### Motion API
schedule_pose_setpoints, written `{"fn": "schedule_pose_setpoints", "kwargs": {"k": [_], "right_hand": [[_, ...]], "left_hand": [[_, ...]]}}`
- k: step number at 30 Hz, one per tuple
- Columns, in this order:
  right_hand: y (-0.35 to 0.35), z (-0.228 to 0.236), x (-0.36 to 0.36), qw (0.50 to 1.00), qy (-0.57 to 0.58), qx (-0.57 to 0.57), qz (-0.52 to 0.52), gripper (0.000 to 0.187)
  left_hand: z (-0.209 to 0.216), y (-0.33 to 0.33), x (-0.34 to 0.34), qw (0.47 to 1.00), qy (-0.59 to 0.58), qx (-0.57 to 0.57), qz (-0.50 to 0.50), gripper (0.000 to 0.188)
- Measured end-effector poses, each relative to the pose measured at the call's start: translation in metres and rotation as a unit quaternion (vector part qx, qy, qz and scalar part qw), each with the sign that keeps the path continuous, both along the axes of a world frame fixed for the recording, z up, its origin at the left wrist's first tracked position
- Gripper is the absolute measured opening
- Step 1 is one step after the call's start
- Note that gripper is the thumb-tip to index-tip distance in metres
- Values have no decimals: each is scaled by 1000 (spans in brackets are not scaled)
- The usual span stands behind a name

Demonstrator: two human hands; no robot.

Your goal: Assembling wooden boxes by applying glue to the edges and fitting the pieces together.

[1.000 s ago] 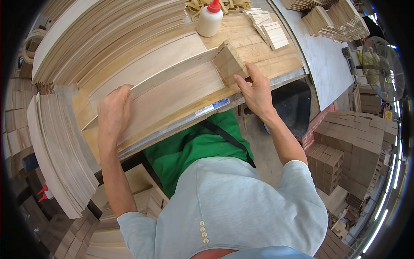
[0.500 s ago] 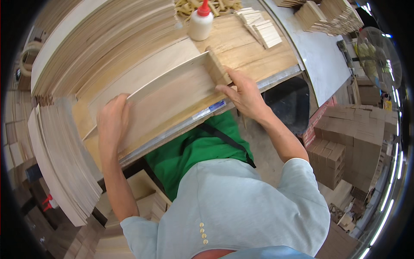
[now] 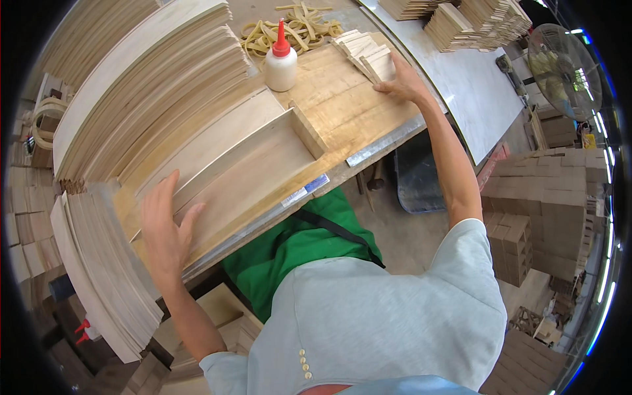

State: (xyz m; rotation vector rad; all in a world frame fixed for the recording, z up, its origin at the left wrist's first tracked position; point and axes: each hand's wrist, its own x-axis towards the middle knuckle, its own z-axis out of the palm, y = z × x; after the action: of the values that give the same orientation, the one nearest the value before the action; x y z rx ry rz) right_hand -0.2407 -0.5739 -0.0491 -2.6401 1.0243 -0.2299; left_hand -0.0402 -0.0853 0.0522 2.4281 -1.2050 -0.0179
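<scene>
The room's concrete floor (image 3: pixel 401 247) shows between the workbench (image 3: pixel 368 122) and a tall pile of brown blocks (image 3: pixel 553 187) on the right. The bench's smooth wooden top runs slantwise, with a metal strip along its near edge. Over its far left side crowds a big stack of thin wooden sheets (image 3: pixel 158 85), leaving the work only the nearer part. A pale side table (image 3: pixel 477 95) adjoins at the right, a round fan (image 3: pixel 564 72) beyond it. A second stack of sheets (image 3: pixel 105 276) stands left of the bench, and a dark tub (image 3: pixel 419 187) sits below its right side.

On the bench lies a long thin wooden strip (image 3: pixel 230 155) on edge, meeting a short end piece (image 3: pixel 308 133). The left hand (image 3: pixel 164 227) is over the strip's left end, thumb and fingers wide apart. The right hand (image 3: pixel 403 83) touches the small wooden slats (image 3: pixel 362 52), fingers and thumb around the nearest; how firmly, I cannot tell. Tan bands (image 3: pixel 306 29) lie heaped behind a red-capped white bottle (image 3: pixel 282 70), upright just past the end piece.
</scene>
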Motion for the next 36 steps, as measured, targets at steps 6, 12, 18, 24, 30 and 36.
{"fn": "schedule_pose_setpoints", "kwargs": {"k": [6,12,18,24,30,36], "right_hand": [[49,44,-9,989,-113,71,-69,99],[237,106,-4,825,-357,418,128,110],[300,88,27,808,-250,433,312,101],[246,95,37,913,-310,187,189,46],[230,68,43,933,-226,222,170,42],[228,55,42,921,-211,285,160,38]], "left_hand": [[-6,0,-28,994,-46,-95,-5,55],[-18,-60,-98,959,59,-254,-109,86],[-30,-37,-96,921,32,-385,50,54],[-28,95,-63,819,4,-399,413,21],[-81,145,-39,788,90,-401,459,17],[-94,139,-25,815,112,-369,433,18]]}}
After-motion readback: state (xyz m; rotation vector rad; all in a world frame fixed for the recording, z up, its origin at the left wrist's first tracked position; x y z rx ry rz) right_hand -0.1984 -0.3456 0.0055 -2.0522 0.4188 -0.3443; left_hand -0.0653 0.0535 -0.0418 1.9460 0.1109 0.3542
